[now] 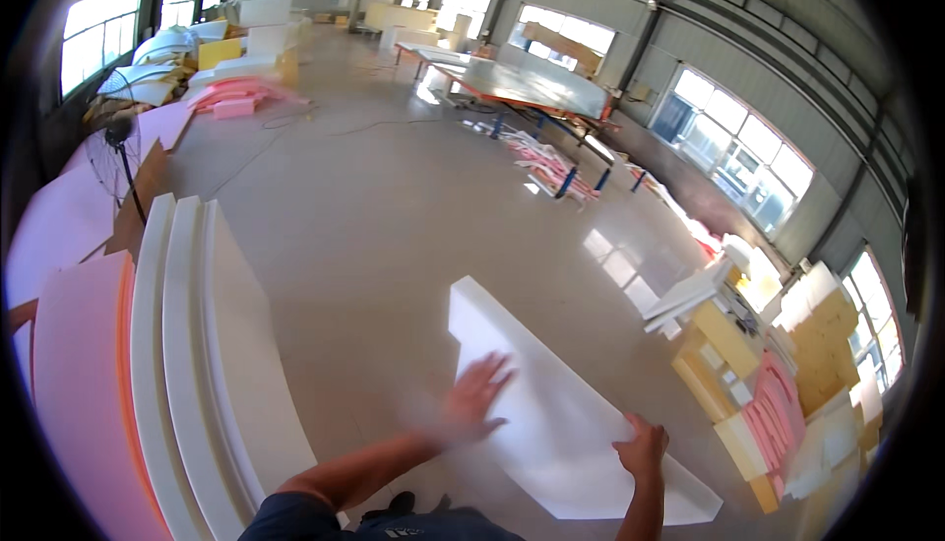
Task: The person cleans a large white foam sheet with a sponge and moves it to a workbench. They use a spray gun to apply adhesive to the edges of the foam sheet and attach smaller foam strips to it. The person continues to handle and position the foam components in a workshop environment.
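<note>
A large white foam sheet (551, 413) stands tilted in front of me, with its thick edge running from upper left to lower right. My right hand (645, 445) grips that edge near the right end, its fingers bent over it. Against or just over the sheet's left part is my left hand (477, 398), open with fingers spread and somewhat blurred. Whether its palm touches the foam I cannot tell. To my left stand several thick white foam slabs (236, 344) on edge, next to a pink slab (79, 374).
A standing fan (120, 132) is at the left behind the slabs. Farther off are a long table (527, 83) on blue legs and pink foam scraps (551, 162) beneath it. Yellow, white and pink foam pieces (773, 403) pile up at the right. A cable (345, 132) crosses the floor.
</note>
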Available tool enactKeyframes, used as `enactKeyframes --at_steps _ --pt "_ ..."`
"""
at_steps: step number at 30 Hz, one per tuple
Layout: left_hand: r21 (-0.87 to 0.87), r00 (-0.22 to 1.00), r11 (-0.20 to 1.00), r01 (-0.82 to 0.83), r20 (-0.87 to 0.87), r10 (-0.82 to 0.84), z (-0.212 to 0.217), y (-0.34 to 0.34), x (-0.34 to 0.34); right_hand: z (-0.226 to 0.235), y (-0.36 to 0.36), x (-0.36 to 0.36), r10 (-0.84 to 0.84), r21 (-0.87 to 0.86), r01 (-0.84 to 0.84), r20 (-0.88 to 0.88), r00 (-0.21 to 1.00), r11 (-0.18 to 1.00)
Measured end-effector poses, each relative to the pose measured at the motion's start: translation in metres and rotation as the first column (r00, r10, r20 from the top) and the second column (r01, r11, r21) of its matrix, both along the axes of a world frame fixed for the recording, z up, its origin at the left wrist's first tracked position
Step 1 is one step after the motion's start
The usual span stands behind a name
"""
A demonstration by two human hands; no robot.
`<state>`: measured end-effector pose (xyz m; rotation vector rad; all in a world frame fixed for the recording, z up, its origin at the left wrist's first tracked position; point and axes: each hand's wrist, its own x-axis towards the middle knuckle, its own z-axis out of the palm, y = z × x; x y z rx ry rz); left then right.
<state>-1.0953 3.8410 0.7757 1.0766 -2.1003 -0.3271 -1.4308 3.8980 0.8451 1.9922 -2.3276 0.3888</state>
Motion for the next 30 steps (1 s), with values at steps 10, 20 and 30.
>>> enactKeyframes --at_steps 10,20,30 --pt "0.465 0.752 0.882 -0.074 0.607 -0.256 0.046 -0.307 0.026 -0.038 -0.328 0.082 0.506 0.024 -0.518 0.179 0.844 0.855" --pt "0.320 0.735 0.752 -0.576 0.606 0.305 0.037 -0.398 0.185 -0.064 -0.605 0.263 0.938 -0.028 -0.960 0.225 0.265 0.278" --pt "0.260 0.481 0.418 -0.871 0.626 0.614 0.024 -0.564 0.276 -0.086 -0.825 0.367 0.975 -0.392 -0.897 0.170 0.145 0.202"
